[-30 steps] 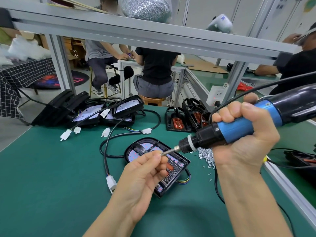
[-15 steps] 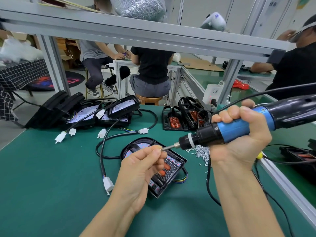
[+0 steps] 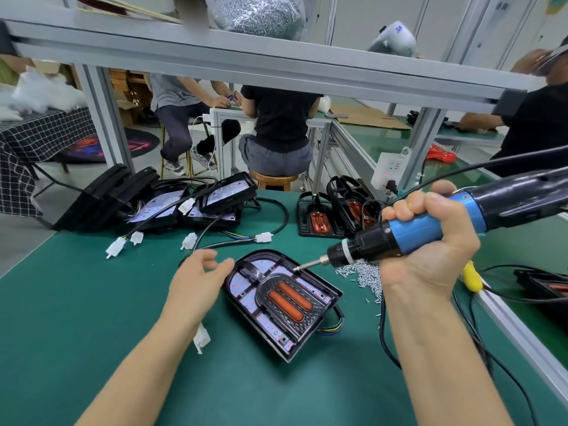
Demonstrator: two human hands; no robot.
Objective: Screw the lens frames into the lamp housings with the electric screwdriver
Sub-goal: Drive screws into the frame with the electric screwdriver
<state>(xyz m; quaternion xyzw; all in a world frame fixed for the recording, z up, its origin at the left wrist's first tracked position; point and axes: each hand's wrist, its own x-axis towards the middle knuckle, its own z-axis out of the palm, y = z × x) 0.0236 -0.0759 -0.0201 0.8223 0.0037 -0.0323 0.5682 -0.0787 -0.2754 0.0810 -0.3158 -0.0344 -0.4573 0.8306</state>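
Observation:
A black lamp housing [image 3: 329,295] lies on the green table [image 3: 76,318], with a lens frame [image 3: 287,298] holding two orange strips seated in it. My right hand [image 3: 430,244] grips the blue and black electric screwdriver [image 3: 408,230]. Its bit tip touches the upper right part of the lens frame. My left hand [image 3: 196,282] hovers just left of the housing with relaxed fingers, holding nothing.
A pile of small silver screws [image 3: 362,276] lies right of the housing. More housings with cables [image 3: 190,207] are stacked at the back left, lens frames [image 3: 335,210] at the back centre. White connectors [image 3: 201,338] lie on the table. People sit beyond the aluminium bench frame [image 3: 246,66].
My left hand let go at the bit tip and drew back to the left. The screwdriver bit came down onto the lens frame.

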